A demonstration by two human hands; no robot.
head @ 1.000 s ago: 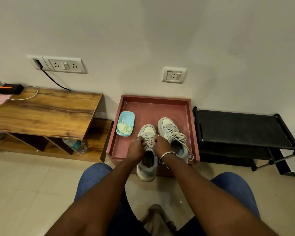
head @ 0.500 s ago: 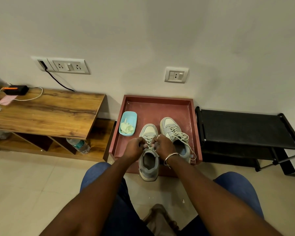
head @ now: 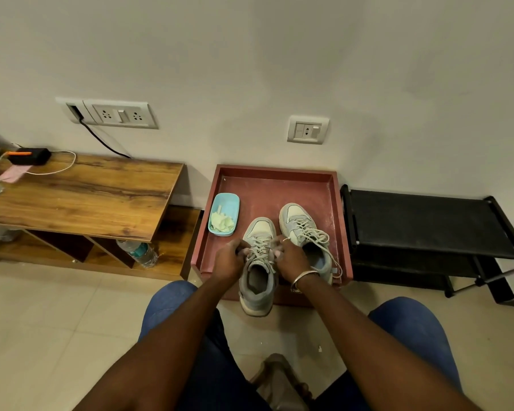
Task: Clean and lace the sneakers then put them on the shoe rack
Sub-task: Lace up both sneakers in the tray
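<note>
Two grey and white sneakers lie on a red tray (head: 279, 176) on the floor. The left sneaker (head: 258, 289) hangs over the tray's near edge, heel toward me. My left hand (head: 227, 259) and my right hand (head: 290, 258) sit on either side of its tongue, each pinching an end of its lace (head: 260, 247). The right sneaker (head: 304, 229) lies beside it, laced, with loose lace ends trailing at its right. A black shoe rack (head: 427, 223) stands right of the tray, nothing on its top shelf.
A light blue dish (head: 223, 214) holding a pale cloth sits on the tray's left part. A low wooden table (head: 81, 194) with a water bottle (head: 138, 253) under it stands to the left. My knees in blue trousers flank the tiled floor near me.
My hands have drawn slightly apart on the left sneaker's laces. The camera has shifted a little, so the scene sits further right in view.
</note>
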